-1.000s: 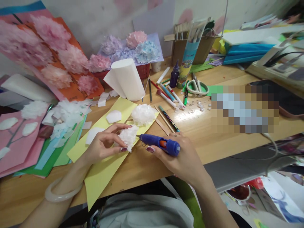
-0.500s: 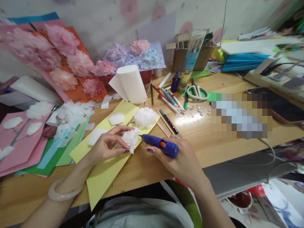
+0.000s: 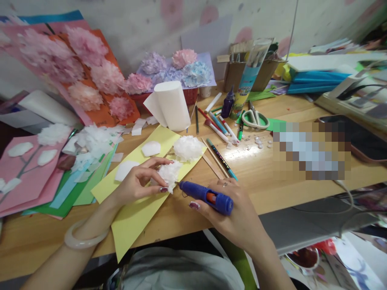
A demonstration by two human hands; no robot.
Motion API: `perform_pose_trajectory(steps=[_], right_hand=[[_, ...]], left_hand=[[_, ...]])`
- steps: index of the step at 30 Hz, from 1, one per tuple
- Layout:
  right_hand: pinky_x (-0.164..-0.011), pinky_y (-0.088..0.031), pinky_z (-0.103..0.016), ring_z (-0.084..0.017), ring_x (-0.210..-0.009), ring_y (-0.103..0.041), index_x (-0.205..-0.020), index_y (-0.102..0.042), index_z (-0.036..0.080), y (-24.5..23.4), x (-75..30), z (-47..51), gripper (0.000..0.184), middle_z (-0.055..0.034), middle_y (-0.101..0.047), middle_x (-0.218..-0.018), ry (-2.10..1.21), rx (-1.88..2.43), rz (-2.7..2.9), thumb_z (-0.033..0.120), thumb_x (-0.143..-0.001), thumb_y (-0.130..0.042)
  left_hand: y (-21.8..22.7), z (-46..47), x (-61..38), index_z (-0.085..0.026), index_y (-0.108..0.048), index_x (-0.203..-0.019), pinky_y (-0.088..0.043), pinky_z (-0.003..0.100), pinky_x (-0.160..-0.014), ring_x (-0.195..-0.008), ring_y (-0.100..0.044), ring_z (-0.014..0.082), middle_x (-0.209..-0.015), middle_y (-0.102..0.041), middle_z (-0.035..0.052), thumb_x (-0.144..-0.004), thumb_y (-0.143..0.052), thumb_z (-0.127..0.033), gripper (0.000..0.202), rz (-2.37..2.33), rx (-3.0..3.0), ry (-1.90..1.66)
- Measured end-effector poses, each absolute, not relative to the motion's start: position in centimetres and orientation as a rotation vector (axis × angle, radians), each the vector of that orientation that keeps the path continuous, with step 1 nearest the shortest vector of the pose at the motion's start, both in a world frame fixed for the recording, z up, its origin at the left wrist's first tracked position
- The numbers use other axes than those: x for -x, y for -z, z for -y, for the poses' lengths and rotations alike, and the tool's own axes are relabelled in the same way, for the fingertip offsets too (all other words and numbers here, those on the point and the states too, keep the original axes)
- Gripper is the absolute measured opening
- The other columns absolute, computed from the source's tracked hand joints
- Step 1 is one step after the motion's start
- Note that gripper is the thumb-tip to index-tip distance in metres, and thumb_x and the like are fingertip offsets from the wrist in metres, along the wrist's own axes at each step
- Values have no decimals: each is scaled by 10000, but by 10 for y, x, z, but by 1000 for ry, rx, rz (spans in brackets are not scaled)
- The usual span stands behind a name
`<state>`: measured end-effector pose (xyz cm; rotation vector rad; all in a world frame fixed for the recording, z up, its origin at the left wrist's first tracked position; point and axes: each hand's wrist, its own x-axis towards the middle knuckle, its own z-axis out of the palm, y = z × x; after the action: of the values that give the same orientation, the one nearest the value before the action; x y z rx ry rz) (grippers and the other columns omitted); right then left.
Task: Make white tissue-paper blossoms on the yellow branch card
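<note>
My left hand (image 3: 137, 183) pinches a small white tissue-paper flower (image 3: 169, 174) just above a yellow paper sheet (image 3: 137, 209). A blue glue gun (image 3: 208, 196) lies gripped in my right hand (image 3: 232, 211), its nozzle pointing left and almost touching the flower. A second, fuller white tissue flower (image 3: 188, 147) rests on the yellow sheet behind, beside two flat white paper pieces (image 3: 150, 148).
A white paper roll (image 3: 172, 104), scissors (image 3: 255, 118), markers (image 3: 219, 127) and a glue bottle (image 3: 227, 102) lie behind on the wooden table (image 3: 260, 177). Coloured sheets and white tissue scraps (image 3: 90, 143) pile up at left. Boards with pink flowers (image 3: 87, 76) lean on the wall.
The hands have barely moved relative to each other; the glue gun has tilted slightly down at the rear and the view has shifted a little.
</note>
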<state>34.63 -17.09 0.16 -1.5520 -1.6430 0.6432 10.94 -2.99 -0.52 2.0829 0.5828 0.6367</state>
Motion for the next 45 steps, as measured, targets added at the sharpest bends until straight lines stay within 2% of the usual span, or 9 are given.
perform_pose_trajectory(steps=[9, 22, 29, 35, 39, 43, 45], right_hand=[[-719, -335, -351, -186, -628, -554, -755, -714, 194, 1, -346, 172, 432, -10, -633, -617, -668, 1545, 1615, 592, -883, -606], [-641, -324, -303, -149, -591, -458, -583, -520, 203, -4, -350, 167, 487, 21, -483, -548, -558, 1597, 1610, 576, -885, -605], [-617, -339, -303, -157, -592, -489, -576, -505, 213, -6, -351, 168, 487, 12, -509, -557, -586, 1595, 1588, 570, -897, -582], [-556, -313, -293, -153, -546, -491, -571, -482, 222, -5, -352, 170, 467, 17, -509, -537, -673, 1666, 1600, 543, -890, -598], [-540, -306, -287, -148, -533, -493, -569, -447, 222, -5, -350, 172, 498, 16, -513, -531, -635, 1699, 1578, 581, -881, -592], [-519, -273, -291, -153, -530, -498, -600, -508, 218, -7, -348, 173, 489, -1, -547, -551, -617, 1796, 1626, 612, -884, -562], [-511, -261, -291, -153, -522, -497, -610, -531, 216, -10, -347, 172, 483, -7, -563, -555, -586, 1827, 1668, 611, -887, -555]], left_hand=[[4, 31, -110, -245, -796, -782, -434, 481, -1078, -1230, -584, 298, -1279, -637, 115, -783, -787, -298, 53, -598, -2076, -635], [5, 31, -110, -239, -786, -755, -452, 452, -1054, -1224, -588, 287, -1275, -645, 108, -779, -785, -290, 56, -614, -2080, -638], [2, 33, -112, -223, -774, -718, -453, 466, -1060, -1205, -600, 290, -1265, -651, 124, -784, -774, -347, 140, -634, -2099, -618], [-2, 46, -116, -224, -766, -728, -453, 459, -1051, -1224, -588, 291, -1322, -612, 107, -801, -747, -257, 82, -689, -2220, -518], [-7, 52, -117, -215, -745, -724, -433, 475, -1074, -1278, -551, 296, -1356, -589, 105, -819, -714, -226, 100, -695, -2260, -509], [-16, 56, -112, -208, -697, -787, -388, 509, -1110, -1320, -511, 308, -1388, -566, 110, -817, -725, -275, 79, -743, -2297, -531], [-17, 62, -107, -206, -645, -842, -392, 512, -1107, -1309, -517, 303, -1377, -568, 123, -826, -715, -323, 138, -841, -2315, -582]])
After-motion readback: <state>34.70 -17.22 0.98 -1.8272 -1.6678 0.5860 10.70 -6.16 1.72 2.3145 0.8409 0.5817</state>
